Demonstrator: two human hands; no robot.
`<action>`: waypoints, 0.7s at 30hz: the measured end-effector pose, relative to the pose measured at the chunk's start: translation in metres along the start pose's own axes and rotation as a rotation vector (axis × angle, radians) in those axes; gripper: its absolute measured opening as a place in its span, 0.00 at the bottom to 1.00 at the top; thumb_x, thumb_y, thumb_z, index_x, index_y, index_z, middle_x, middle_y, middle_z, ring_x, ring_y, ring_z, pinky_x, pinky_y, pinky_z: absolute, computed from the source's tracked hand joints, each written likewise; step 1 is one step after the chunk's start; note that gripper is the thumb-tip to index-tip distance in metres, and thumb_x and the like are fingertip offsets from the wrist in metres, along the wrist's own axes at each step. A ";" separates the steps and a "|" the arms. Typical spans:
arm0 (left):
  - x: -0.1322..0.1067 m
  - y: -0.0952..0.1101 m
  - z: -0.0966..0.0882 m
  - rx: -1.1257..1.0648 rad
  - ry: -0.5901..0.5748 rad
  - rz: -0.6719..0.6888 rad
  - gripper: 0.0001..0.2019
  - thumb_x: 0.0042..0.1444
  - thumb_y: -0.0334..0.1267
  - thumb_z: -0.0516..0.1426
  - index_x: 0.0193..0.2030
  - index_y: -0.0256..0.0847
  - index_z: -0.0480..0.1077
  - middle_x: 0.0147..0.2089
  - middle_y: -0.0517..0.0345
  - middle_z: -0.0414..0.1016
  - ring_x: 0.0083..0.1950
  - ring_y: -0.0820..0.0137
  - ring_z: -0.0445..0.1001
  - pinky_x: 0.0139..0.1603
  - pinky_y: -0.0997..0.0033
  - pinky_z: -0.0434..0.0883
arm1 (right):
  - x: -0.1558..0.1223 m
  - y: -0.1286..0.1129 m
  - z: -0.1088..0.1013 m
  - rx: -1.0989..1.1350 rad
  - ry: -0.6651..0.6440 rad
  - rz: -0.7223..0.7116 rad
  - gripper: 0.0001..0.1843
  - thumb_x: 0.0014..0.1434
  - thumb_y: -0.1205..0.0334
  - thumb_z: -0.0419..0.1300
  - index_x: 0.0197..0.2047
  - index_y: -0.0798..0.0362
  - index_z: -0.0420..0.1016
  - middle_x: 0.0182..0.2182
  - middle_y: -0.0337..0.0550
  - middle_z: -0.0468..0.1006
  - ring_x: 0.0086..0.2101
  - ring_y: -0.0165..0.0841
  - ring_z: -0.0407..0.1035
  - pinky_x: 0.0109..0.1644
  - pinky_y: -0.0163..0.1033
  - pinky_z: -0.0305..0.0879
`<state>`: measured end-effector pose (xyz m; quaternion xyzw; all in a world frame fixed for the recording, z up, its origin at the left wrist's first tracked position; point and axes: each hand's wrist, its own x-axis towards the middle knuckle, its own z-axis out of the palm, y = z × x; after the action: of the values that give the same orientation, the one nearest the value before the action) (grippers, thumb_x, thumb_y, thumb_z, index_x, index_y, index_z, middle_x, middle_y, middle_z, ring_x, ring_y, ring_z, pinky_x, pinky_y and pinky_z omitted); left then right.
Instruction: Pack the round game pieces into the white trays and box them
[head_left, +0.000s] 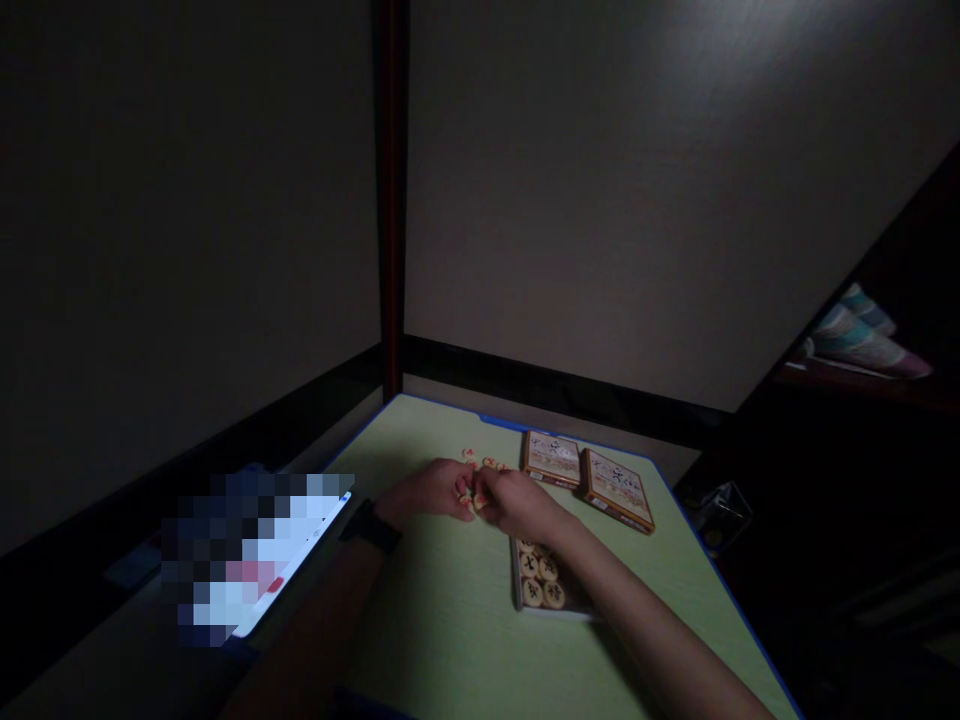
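Observation:
Over the green table, my left hand (441, 486) is curled closed, with a dark watch on its wrist. Round Chinese chess pieces (466, 501) with red characters show at its fingers. My right hand (519, 504) meets it from the right, fingers bent and pinched together at a piece by the left fingers; its fingertips are partly hidden. More red-marked pieces (489, 463) lie on the table just beyond both hands. Beneath my right forearm is an open tray (517, 592), where pieces with black characters (550, 568) lie in rows; the arm hides part of it.
Two flat printed boxes, one (553, 456) behind and one (618, 488) to the right, lie toward the table's far right. A lit screen (300, 560), partly blurred out, stands by the left edge. The blue-edged table (435, 620) sits in a wall corner.

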<state>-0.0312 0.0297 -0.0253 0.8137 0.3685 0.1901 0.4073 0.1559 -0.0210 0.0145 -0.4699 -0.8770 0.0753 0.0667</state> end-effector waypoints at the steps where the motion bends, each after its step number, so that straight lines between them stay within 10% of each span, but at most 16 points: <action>1: 0.001 -0.001 -0.001 -0.006 0.005 0.002 0.14 0.36 0.29 0.65 0.34 0.36 0.73 0.34 0.61 0.77 0.36 0.68 0.71 0.35 0.73 0.65 | 0.000 0.000 0.000 0.006 0.010 -0.006 0.14 0.56 0.69 0.59 0.47 0.55 0.70 0.36 0.47 0.79 0.36 0.35 0.73 0.35 0.34 0.57; 21: -0.002 0.034 0.014 -0.697 -0.234 0.088 0.21 0.47 0.39 0.69 0.48 0.35 0.73 0.48 0.48 0.79 0.52 0.61 0.76 0.55 0.62 0.70 | -0.042 0.001 -0.014 0.054 0.248 -0.140 0.11 0.66 0.68 0.54 0.49 0.53 0.75 0.44 0.49 0.76 0.44 0.37 0.71 0.50 0.39 0.66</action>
<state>-0.0086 0.0074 -0.0063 0.6574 0.1971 0.2272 0.6910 0.1823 -0.0543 0.0258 -0.4115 -0.8902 0.0355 0.1923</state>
